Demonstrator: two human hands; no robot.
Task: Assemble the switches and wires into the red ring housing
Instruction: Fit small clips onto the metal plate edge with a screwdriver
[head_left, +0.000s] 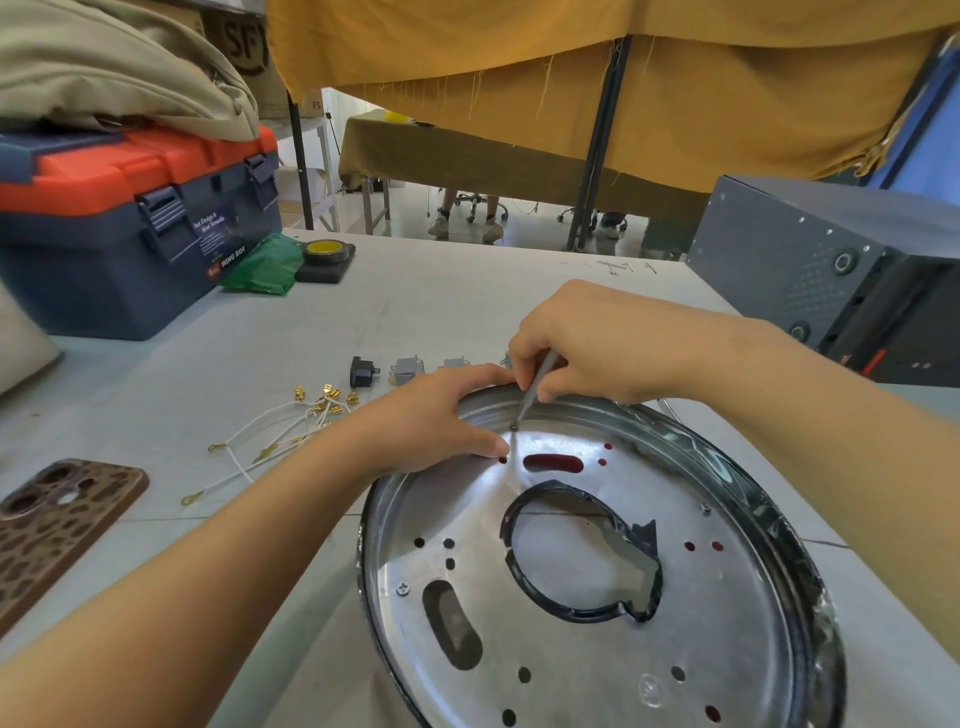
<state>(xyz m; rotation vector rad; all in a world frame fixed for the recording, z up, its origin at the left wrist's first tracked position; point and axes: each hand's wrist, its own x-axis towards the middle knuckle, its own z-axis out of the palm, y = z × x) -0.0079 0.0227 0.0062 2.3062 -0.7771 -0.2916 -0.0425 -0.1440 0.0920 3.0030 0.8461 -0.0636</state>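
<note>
A round silver metal plate (597, 649) with holes, slots and a large central cut-out lies in front of me; red shows through some holes. My right hand (597, 338) grips a thin grey screwdriver (535, 384) whose tip sits on a small screw (514, 426) near the plate's far rim. My left hand (441, 415) rests on the plate's far left edge, fingertips beside the screw. Behind the hands stand a black switch (362, 371) and grey switches (408, 369). White wires with gold terminals (291, 426) lie to the left.
A phone in a brown spotted case (57, 525) lies at the left edge. A blue and orange toolbox (130, 223), a green bag (265, 265) and a roll of tape (327, 252) sit at the back left. A dark grey machine (831, 270) stands at the right.
</note>
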